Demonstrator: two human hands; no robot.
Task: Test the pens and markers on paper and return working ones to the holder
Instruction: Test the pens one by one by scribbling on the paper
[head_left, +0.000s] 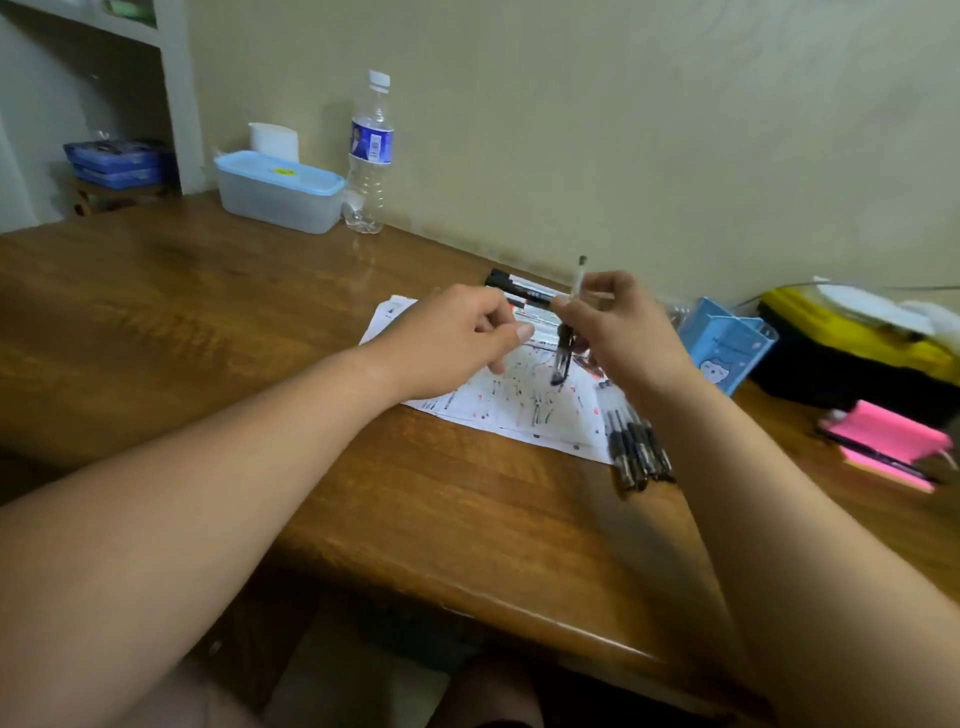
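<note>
A white paper (498, 402) covered in black and red test strokes lies on the wooden desk (208, 312). My right hand (623, 332) holds a thin pen (563, 358) upright above the paper, dark end down. Just left of the pen hovers my left hand (452, 343), fingers curled and thumb pointing at it; whether it pinches anything is hidden. Black markers (519, 291) lie beyond the hands. Several black pens (636, 449) lie in a bunch at the paper's right edge. The blue pen holder (727, 348) stands to the right by the wall.
A water bottle (370, 156) and a plastic box with a blue lid (280, 192) stand at the back left. A yellow and black object (857, 353) and a pink item (888, 447) sit at the right. The desk's front edge runs below my forearms.
</note>
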